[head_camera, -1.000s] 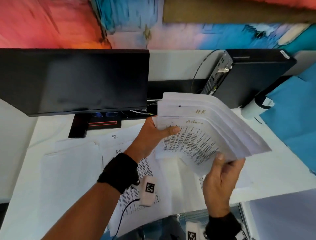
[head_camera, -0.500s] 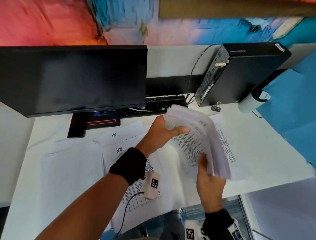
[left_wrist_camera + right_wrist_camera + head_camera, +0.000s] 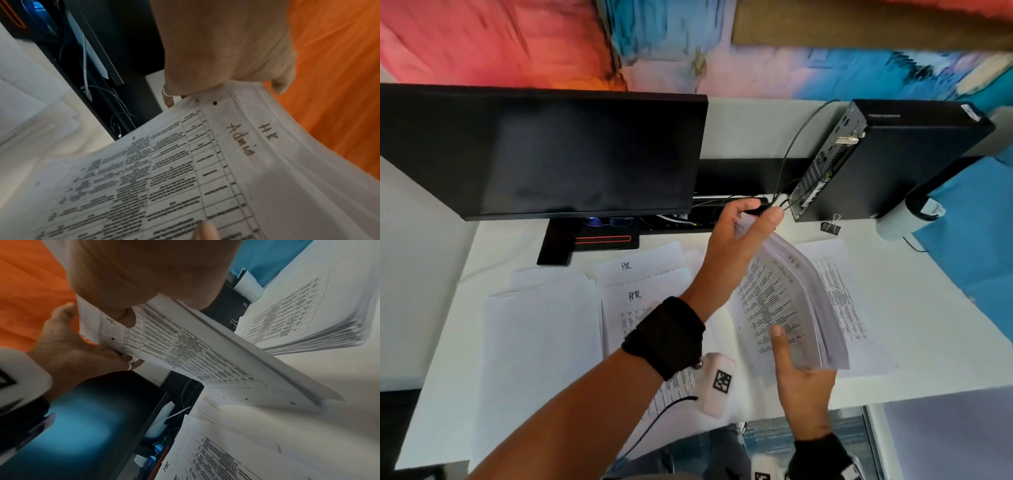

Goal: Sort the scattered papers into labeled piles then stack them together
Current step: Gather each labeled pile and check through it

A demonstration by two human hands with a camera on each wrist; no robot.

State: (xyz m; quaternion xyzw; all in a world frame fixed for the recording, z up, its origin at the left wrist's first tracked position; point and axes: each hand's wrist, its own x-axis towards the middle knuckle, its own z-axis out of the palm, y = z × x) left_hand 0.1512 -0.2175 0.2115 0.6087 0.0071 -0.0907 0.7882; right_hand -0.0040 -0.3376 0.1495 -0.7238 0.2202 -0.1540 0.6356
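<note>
I hold a thick stack of printed papers [image 3: 787, 301] tilted on edge above the white desk [image 3: 945, 342]. My left hand [image 3: 756, 216] grips its far top edge, thumb on one side and fingers on the other. My right hand [image 3: 798, 363] holds the near bottom edge, thumb pressed on the printed face. In the left wrist view the stack's [image 3: 185, 178] front sheets read "Admin" and "HR". HR-labelled sheets [image 3: 640, 274] and a blank-topped pile [image 3: 541, 342] lie flat at the left; another printed pile [image 3: 842, 301] lies under the held stack.
A black monitor [image 3: 544, 154] on its stand fills the back left, with cables behind it. A small black computer [image 3: 893, 157] stands at the back right, a binder clip [image 3: 831, 226] in front of it. A white roll [image 3: 900, 224] and blue cloth [image 3: 979, 246] sit at the right.
The papers, fanned out and raised a second ago, are drawn together into one stack and lowered toward the desk. My left hand has shifted up to the top edge.
</note>
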